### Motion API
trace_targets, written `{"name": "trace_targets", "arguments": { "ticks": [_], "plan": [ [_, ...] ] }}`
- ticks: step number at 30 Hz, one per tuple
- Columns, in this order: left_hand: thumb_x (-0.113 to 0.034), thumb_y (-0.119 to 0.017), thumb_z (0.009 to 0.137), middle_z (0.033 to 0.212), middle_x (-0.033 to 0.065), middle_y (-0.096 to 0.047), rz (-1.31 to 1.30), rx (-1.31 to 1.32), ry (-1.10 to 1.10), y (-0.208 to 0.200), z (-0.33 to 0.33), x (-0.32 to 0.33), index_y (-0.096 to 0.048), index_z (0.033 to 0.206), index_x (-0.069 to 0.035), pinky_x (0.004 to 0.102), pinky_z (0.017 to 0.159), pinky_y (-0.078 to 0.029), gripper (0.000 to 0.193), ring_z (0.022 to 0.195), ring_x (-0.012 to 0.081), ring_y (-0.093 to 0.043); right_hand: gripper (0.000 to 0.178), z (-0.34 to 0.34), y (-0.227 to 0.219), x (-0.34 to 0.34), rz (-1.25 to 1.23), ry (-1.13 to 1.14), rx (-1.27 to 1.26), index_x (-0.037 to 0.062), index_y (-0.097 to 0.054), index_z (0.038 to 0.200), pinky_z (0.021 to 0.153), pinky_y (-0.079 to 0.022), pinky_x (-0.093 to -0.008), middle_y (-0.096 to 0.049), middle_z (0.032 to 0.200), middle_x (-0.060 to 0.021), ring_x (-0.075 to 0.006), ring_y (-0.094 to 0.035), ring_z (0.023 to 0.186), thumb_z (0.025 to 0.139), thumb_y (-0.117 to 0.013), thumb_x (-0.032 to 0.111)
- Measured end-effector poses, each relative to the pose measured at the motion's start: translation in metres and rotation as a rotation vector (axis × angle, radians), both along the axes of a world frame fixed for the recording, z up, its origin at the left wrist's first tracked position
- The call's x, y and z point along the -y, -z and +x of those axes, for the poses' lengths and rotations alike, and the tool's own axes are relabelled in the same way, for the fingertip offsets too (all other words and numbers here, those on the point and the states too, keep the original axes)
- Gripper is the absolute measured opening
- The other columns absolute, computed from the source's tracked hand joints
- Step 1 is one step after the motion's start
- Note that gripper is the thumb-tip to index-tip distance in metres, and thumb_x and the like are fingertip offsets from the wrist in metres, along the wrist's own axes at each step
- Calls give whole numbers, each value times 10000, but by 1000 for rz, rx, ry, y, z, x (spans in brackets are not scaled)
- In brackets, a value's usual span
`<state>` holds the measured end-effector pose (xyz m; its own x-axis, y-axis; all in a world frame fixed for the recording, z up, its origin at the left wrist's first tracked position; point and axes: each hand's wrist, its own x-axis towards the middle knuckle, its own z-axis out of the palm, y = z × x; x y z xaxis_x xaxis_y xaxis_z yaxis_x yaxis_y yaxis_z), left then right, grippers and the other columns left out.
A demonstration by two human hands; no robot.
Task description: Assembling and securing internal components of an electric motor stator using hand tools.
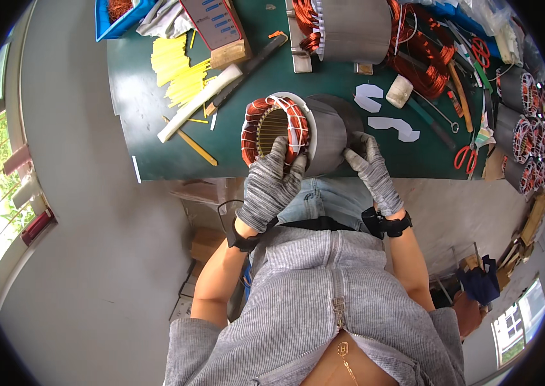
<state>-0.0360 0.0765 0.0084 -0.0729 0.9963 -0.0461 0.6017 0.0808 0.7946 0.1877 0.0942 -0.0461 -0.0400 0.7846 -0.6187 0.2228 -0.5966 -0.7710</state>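
Note:
A motor stator lies on its side at the front edge of the green table, a grey metal cylinder with its open bore turned to the left. Laced copper windings ring that end, with a white collar behind them. My left hand, in a grey knit glove, is closed on the lower rim of the windings, fingers reaching into the bore. Gloved too, my right hand grips the stator's right end; some of its fingertips are hidden behind the metal.
A larger stator rests on wooden blocks at the back. Yellow strips, a white bar and a yellow stick lie left. White cut pieces, a mallet and red scissors lie right, with several stators beyond.

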Motion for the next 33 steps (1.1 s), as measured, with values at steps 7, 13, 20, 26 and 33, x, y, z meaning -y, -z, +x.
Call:
{"name": "trace_targets", "arguments": {
  "ticks": [7,13,20,26,33],
  "plan": [
    [-107,-636,897,843,153,-664,-179,170,-18,-8,-29,-7,-491,1240,93,309,661,-521,423,713,223,-670,369,-11,-12,1,-33,-234,-107,2,-548,1184,943,-418,-314,-588,1059,-103,-186,-549,1015,962,-566,296],
    [-54,-562,941,1056,17,-570,-491,836,-242,-14,-46,-6,-326,1464,1,224,742,-466,576,836,66,-509,396,-22,-12,-1,-133,-158,-272,21,-535,1195,955,-411,-306,-585,1045,-99,-171,-548,1013,980,-532,354],
    [-120,-646,837,990,223,-617,-113,0,280,-14,-20,8,-346,1396,52,407,785,-513,657,875,324,-639,251,-18,-24,0,178,69,68,42,-550,1107,702,-502,-269,-579,911,-69,-110,-569,809,891,-657,115],
    [-398,-714,787,836,153,-665,-247,-320,532,-9,51,-14,-539,1200,-75,457,676,-510,553,740,330,-652,123,-2,-31,-15,247,103,50,15,-613,1013,679,-454,-240,-599,867,-46,-81,-526,739,949,-560,106],
    [-353,-736,726,1209,160,-550,137,-262,526,-3,72,-8,-562,1183,-58,487,924,-434,571,1095,355,-553,110,39,-54,-16,197,-39,68,11,-636,971,625,-466,-234,-607,805,-14,-57,-534,677,939,-584,103]
  ]
}}
